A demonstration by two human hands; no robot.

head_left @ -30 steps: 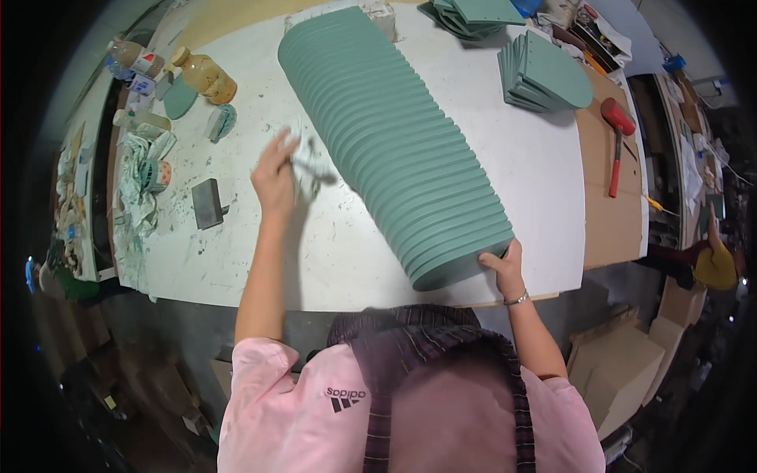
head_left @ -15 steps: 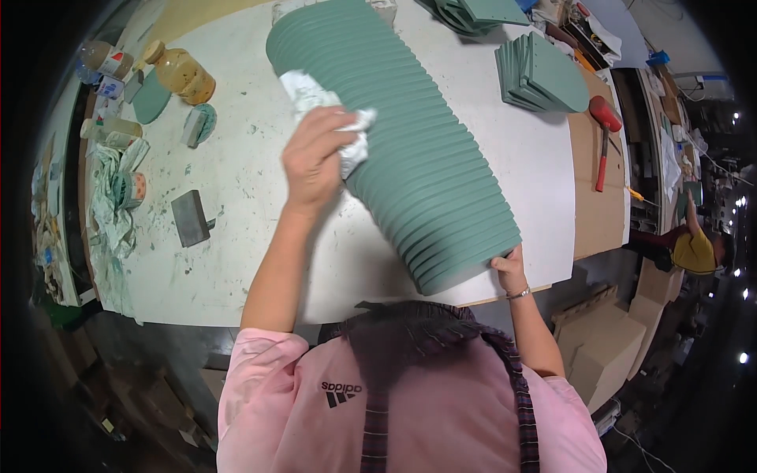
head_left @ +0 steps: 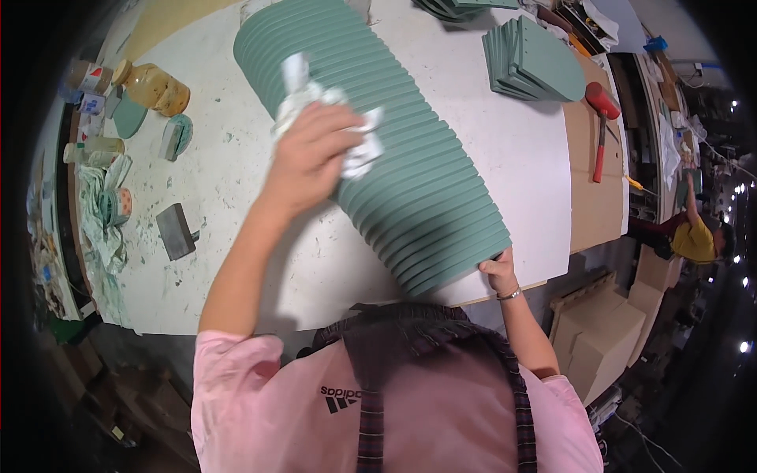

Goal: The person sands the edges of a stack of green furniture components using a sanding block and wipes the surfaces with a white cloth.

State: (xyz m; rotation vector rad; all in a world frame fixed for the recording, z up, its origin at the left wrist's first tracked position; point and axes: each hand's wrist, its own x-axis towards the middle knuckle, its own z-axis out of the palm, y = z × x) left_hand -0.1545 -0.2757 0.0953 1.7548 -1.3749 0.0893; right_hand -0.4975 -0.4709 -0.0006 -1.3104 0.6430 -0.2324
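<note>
A long row of overlapping green flat pieces (head_left: 410,181) lies slantwise across the white table, its near end close to my body. On the left side of the row, my left hand (head_left: 314,158) is closed round a crumpled white cloth (head_left: 364,150) and presses it against the pieces' edges. The cloth and fingers are slightly blurred. At the near right corner of the row, my right hand (head_left: 500,273) grips the end piece, thumb on top; its other fingers are mostly hidden beneath.
A jar of yellowish liquid (head_left: 154,87), a dark block (head_left: 176,232) and a stained rag (head_left: 101,209) are on the left of the table (head_left: 236,197). Rightward lie more green pieces (head_left: 544,63) and a red mallet (head_left: 602,118). Another person (head_left: 698,236) is far right; cardboard boxes (head_left: 603,331) stand below.
My left hand still holds the cloth against the row's left side and has shifted slightly. The whole view has moved a little; my right hand keeps its hold on the near corner.
</note>
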